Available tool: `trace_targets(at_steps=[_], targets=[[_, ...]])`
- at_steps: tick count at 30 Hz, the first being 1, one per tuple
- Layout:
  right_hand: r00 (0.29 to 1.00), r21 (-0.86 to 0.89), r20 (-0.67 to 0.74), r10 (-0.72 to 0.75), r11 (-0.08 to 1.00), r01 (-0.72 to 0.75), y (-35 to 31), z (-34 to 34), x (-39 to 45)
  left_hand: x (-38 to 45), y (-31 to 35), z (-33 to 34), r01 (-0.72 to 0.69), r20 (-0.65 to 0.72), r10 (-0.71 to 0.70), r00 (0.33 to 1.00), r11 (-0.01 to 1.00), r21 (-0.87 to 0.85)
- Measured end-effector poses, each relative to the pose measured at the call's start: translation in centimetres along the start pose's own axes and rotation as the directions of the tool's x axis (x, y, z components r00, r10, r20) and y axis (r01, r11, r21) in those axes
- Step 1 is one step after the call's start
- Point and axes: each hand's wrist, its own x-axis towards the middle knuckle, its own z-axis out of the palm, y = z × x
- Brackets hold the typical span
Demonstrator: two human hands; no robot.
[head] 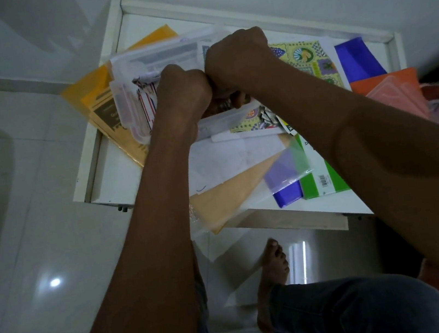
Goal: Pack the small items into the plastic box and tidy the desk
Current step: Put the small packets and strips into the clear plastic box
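Clear plastic box (143, 92) is worked over by two hands on a cluttered white desk (117, 179).

Both hands are seen from behind, pressed knuckle to knuckle above the box's open middle: the left hand (181, 88) and the right hand (238, 59) are curled into fists, though what the fingers hold is hidden and cannot be told. Small items (149, 102) are glimpsed inside the box at the left hand's 9 o'clock. Orange folders (95, 96) are spread under the box toward 9 o'clock; a patterned yellow sheet (307, 57) lies at 3 o'clock, a green book (320, 176) at 5 o'clock.
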Motion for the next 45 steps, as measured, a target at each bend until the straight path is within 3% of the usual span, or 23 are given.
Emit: trace_targets(at_steps=[2,4,9,14,19,29,33,37,41,43,45], targets=[[0.999,0.028,-0.034,0.0,1.0,0.001,0.1,0.1,0.1,0.6,-0.1,-0.3,0.117,-0.007,-0.125,0.992,0.944,-0.309],[0.999,0.097,-0.032,0.014,0.995,-0.011,0.4,0.2,0.0,1.1,-0.4,-0.1,0.109,-0.086,-0.153,0.985,0.918,-0.38],[0.985,0.211,-0.156,0.074,0.977,-0.04,1.2,0.0,-0.2,1.5,-0.4,-0.2,0.179,-0.033,-0.235,0.971,0.816,-0.55],[0.976,0.127,-0.218,0.022,0.992,0.006,0.1,0.0,-0.8,1.5,-0.6,-0.3,0.186,-0.047,-0.255,0.966,0.807,-0.561],[0.978,0.052,-0.209,0.027,0.999,-0.016,-1.3,0.5,-0.8,2.2,-1.1,0.1,0.117,-0.111,-0.192,0.975,0.869,-0.481],[0.979,0.154,-0.181,0.093,0.986,-0.065,0.4,0.0,-0.9,2.6,-1.1,-0.3,0.179,0.026,-0.19,0.982,0.862,-0.474],[0.978,0.133,-0.187,0.092,0.989,-0.068,-0.2,0.5,-1.3,2.7,-1.3,-0.1,0.161,-0.002,-0.185,0.983,0.863,-0.479],[0.972,0.266,-0.198,0.129,0.961,-0.073,0.8,0.2,-2.3,2.9,-1.3,0.0,0.108,-0.024,-0.13,0.991,0.899,-0.425],[0.954,0.538,-0.177,0.24,0.836,-0.111,4.1,-0.1,-3.8,2.2,-1.1,0.1,-0.009,-0.075,-0.019,0.997,0.935,-0.355],[0.953,0.745,-0.119,0.278,0.66,-0.1,6.7,0.3,-5.0,1.9,-1.0,0.3,-0.031,-0.091,0.004,0.996,0.954,-0.297],[0.938,0.895,-0.126,0.322,0.445,-0.033,9.2,1.3,-6.8,1.5,-0.7,0.4,-0.07,-0.127,0.027,0.992,0.936,-0.344]])
